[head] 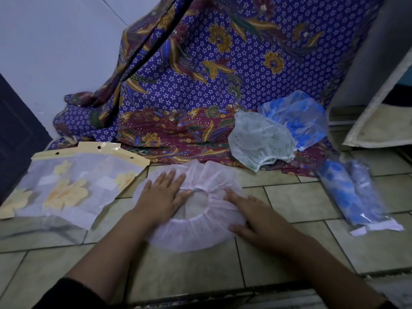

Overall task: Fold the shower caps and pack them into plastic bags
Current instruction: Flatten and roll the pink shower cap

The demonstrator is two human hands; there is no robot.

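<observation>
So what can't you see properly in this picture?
- Head view: what lies behind the purple flowered batik cloth; the cloth drapes over it.
- Printing on the clear bags with yellow flowers: too blurred to read.
- How many folded caps are in the narrow clear bag of blue caps: they overlap.
- Parts of the pink see-through shower cap under the left hand and right hand.

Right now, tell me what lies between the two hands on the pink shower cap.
In the head view, between the left hand and right hand lies only the translucent pink shower cap: its gathered elastic rim, floor tile showing through the opening.
</observation>
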